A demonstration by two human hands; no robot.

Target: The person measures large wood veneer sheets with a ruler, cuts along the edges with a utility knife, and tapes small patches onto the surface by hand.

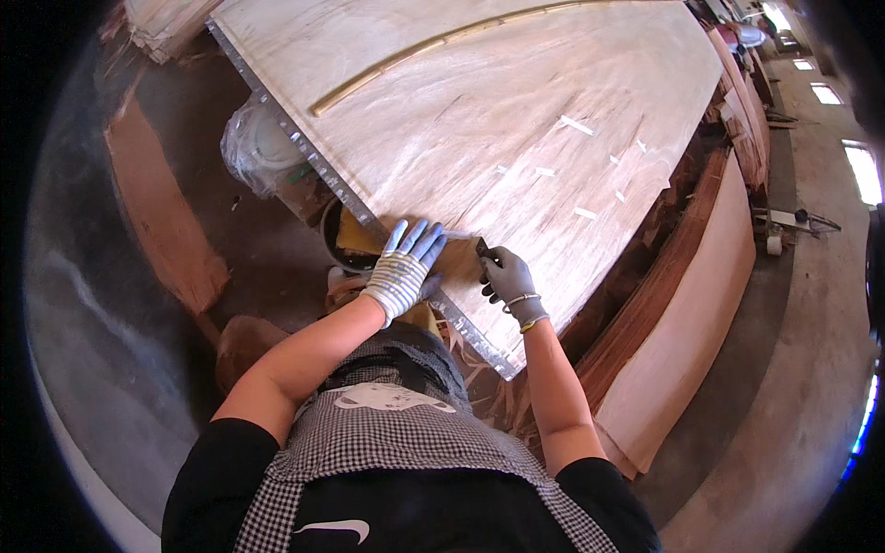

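Observation:
Before me lies a large pale wood veneer sheet [429, 145] with several short white tape strips on its right part. My left hand [409, 266], in a striped glove with blue-grey fingertips, presses flat with fingers spread at the near edge of the sheet. In a grey glove, my right hand [508, 280] grips a small dark flat tool [482, 247], whose exact kind I cannot tell. The tool touches the sheet beside a browner patch of wood [460, 263] between my hands. A long thin bamboo strip [415, 52] rests across the sheet's far part.
A dark metal edge bar [325, 169] runs along the sheet's left side. Beyond it are a plastic-wrapped container [259, 148] and a round dark bucket [346, 238]. Veneer stacks [691, 311] stand on the right; a loose veneer piece [162, 214] lies on the left floor.

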